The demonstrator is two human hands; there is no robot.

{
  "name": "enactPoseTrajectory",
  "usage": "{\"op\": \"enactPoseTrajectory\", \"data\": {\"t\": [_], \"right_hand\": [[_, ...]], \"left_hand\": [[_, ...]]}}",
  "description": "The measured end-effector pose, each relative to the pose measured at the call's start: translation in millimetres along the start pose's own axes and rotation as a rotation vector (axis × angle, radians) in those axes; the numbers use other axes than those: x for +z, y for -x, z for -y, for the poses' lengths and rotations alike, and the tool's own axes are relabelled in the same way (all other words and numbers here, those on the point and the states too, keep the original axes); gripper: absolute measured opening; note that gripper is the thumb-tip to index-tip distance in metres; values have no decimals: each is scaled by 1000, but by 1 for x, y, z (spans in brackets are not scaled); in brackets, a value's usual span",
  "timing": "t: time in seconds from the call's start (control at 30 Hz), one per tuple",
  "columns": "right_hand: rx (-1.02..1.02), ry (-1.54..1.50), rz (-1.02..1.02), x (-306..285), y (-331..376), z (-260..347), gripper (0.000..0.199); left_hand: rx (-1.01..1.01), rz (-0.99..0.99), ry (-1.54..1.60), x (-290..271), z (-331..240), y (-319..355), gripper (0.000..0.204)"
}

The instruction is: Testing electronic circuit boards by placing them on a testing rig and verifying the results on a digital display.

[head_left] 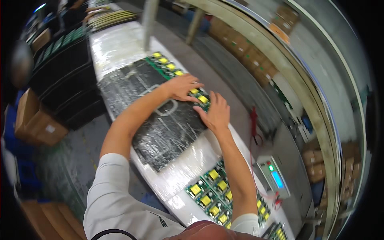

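My left hand lies on a row of green circuit boards with yellow blocks at the far edge of a black mat. Its fingers rest over the boards near the row's right end. My right hand is beside it, palm down, fingers spread, touching the last boards of that row and the mat's edge. Whether either hand grips a board is hidden by the fingers. The mat lies on a long white plastic-wrapped bench.
More green boards with yellow blocks lie on the bench close to me. A grey tester box with a lit screen and red leads sit on the right. Black trays and cardboard boxes stand on the left; another person works far back.
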State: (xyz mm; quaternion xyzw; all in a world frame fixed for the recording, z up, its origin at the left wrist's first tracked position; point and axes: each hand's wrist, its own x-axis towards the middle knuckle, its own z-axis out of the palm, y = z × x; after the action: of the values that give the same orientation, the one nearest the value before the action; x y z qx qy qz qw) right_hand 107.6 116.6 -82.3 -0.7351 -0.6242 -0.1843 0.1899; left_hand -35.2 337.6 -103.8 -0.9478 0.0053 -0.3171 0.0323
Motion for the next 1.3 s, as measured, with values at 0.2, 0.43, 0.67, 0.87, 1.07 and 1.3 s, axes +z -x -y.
{"op": "enactPoseTrajectory", "data": {"t": [0.2,0.43,0.67,0.87,1.07,1.3], "right_hand": [[84,100,67,16,-5,0,81],[4,73,-22,-52,32,-3,78],[165,-76,9,-243,243,43,87],[311,-118,152,-289,427,109,83],[359,-89,130,-279,497,113,81],[450,-5,65,-270,500,115,75]], "left_hand": [[145,-2,7,10,1,-21,57],[-12,-358,86,-29,-55,-35,51],[71,-202,299,-139,-280,32,69],[65,66,572,-125,-439,105,74],[102,126,517,-100,-504,109,76],[100,90,420,-95,-511,101,76]]}}
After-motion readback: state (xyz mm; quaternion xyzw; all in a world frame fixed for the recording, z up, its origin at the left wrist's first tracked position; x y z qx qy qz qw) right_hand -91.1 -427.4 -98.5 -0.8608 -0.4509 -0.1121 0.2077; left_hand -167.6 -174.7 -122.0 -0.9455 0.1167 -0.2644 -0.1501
